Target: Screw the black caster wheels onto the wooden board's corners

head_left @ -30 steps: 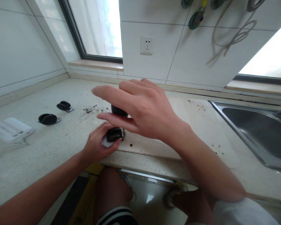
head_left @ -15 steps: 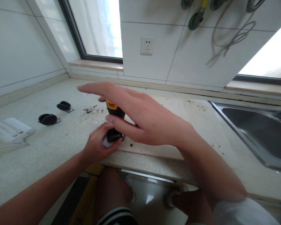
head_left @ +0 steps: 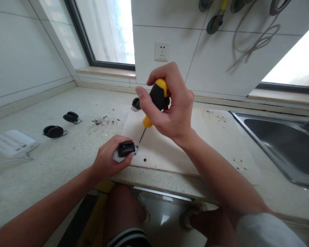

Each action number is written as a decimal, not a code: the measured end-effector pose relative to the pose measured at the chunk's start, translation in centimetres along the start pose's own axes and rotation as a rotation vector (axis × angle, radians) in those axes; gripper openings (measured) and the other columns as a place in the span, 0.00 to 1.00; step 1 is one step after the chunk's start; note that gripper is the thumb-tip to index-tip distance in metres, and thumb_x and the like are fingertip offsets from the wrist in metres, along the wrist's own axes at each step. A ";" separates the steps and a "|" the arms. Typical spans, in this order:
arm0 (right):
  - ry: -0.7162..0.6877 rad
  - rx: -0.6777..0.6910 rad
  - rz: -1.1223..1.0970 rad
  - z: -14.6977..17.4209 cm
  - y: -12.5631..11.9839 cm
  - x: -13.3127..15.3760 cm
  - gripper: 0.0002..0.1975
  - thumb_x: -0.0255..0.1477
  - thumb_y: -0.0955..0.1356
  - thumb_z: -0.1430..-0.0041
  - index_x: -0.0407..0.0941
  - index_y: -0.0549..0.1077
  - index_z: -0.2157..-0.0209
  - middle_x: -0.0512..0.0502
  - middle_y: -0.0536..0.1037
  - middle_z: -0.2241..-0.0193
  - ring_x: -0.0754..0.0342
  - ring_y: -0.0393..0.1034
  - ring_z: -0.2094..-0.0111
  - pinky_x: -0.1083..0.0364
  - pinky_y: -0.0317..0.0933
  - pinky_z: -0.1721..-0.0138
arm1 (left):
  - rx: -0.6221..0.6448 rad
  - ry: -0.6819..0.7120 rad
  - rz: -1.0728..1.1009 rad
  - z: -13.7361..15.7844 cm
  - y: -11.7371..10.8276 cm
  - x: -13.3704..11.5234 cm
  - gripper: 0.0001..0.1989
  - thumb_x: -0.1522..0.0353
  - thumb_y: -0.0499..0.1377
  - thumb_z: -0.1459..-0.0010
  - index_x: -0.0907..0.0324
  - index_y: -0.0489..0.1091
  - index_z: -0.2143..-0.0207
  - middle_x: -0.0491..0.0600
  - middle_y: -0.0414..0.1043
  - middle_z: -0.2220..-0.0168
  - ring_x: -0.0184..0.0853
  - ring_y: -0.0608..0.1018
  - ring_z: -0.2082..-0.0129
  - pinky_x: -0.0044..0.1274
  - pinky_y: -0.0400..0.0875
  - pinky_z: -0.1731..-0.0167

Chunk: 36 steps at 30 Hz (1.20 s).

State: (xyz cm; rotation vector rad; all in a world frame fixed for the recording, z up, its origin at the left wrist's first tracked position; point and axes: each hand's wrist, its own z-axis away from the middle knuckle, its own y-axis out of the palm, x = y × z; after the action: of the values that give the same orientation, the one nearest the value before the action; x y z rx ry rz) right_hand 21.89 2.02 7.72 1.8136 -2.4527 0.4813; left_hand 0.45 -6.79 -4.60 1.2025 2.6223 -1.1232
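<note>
Caster (head_left: pixel 126 148) on white board (head_left: pixel 170 151), speckled counter (head_left: pixel 74 151), sink (head_left: pixel 264 145), tiled wall (head_left: pixel 213 58)

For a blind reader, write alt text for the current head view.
A right hand holds a black-and-yellow screwdriver beside a twin-wheel caster that the left hand grips at a white board's corner. Two casters lie on the counter, left.

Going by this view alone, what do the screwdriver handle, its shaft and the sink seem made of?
Screwdriver handle: probably matte plastic or rubber; black and yellow moulded sections.
Shaft: likely metal; thin, straight, grey, finish unclear.
Sink: apparently satin stainless steel; grey, with bright rim highlights.
</note>
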 end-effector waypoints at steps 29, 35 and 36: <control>0.046 0.028 -0.010 -0.6 -0.8 0.4 0.10 0.41 0.71 0.25 0.50 0.75 0.53 0.51 0.75 0.66 0.56 0.70 0.67 0.56 0.65 0.64 | -0.022 -0.769 -0.256 -4.2 -4.6 7.7 0.16 0.57 0.61 0.34 0.57 0.81 0.53 0.56 0.85 0.59 0.47 0.84 0.61 0.36 0.79 0.56; 0.030 -0.008 0.028 -0.9 -1.0 0.4 0.09 0.40 0.72 0.26 0.49 0.75 0.55 0.53 0.75 0.66 0.57 0.68 0.69 0.56 0.64 0.65 | 0.217 -0.785 -0.539 -5.7 -4.4 14.1 0.17 0.58 0.61 0.35 0.59 0.83 0.55 0.64 0.84 0.51 0.58 0.84 0.51 0.44 0.77 0.48; 0.031 -0.010 0.035 -0.9 -1.1 0.4 0.09 0.40 0.71 0.26 0.50 0.75 0.55 0.53 0.75 0.66 0.57 0.68 0.69 0.57 0.64 0.65 | 0.217 -0.774 -0.574 -5.9 -4.0 14.7 0.18 0.58 0.61 0.34 0.60 0.83 0.54 0.66 0.84 0.49 0.59 0.84 0.49 0.45 0.77 0.48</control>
State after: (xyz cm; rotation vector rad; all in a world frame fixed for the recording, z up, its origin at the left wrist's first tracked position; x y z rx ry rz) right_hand 22.64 1.64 8.93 1.7488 -2.4654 0.4953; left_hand -11.05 4.61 -2.61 -0.0671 2.2609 -1.5645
